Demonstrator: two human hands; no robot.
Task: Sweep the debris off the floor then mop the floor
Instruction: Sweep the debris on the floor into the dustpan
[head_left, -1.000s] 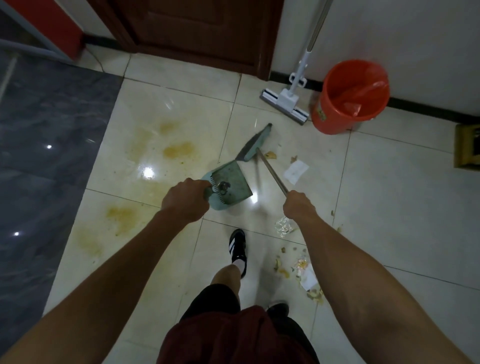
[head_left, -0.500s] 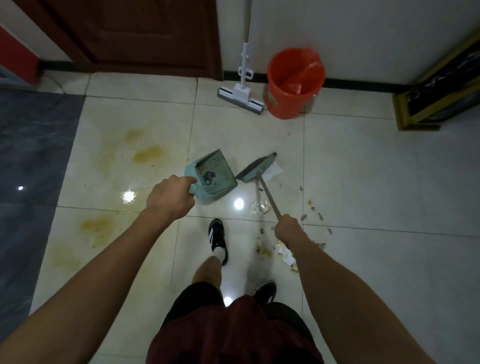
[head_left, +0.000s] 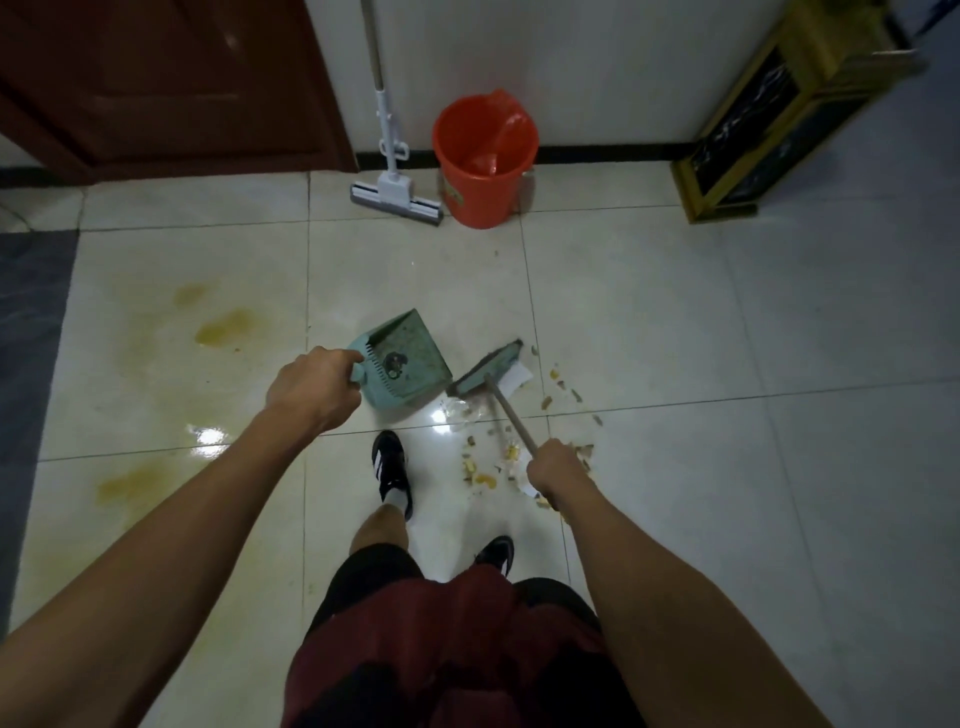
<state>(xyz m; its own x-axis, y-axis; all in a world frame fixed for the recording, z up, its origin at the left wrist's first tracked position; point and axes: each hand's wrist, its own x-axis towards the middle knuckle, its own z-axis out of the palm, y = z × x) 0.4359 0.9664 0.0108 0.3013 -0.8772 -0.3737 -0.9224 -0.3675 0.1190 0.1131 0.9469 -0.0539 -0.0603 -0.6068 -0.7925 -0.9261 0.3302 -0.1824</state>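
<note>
My left hand (head_left: 311, 392) grips the handle of a teal dustpan (head_left: 408, 364) held low over the tiled floor (head_left: 675, 467). My right hand (head_left: 556, 467) grips the wooden stick of a small broom, whose green head (head_left: 485, 371) rests on the floor just right of the dustpan, over a white paper scrap (head_left: 514, 376). Yellowish crumbs and bits of debris (head_left: 488, 467) lie scattered between the broom head and my right hand. A sponge mop (head_left: 397, 200) leans on the far wall beside an orange bucket (head_left: 483, 166).
Yellow spill stains (head_left: 223, 327) mark the tiles on the left. A dark wooden door (head_left: 166, 83) stands at the back left and a gold-framed dark stand (head_left: 769, 119) at the back right. My feet in black shoes (head_left: 392, 467) stand just behind the dustpan.
The view has turned right and the debris now lies closer to the broom. The broom head has come nearer the dustpan, and both hands keep their grip.
</note>
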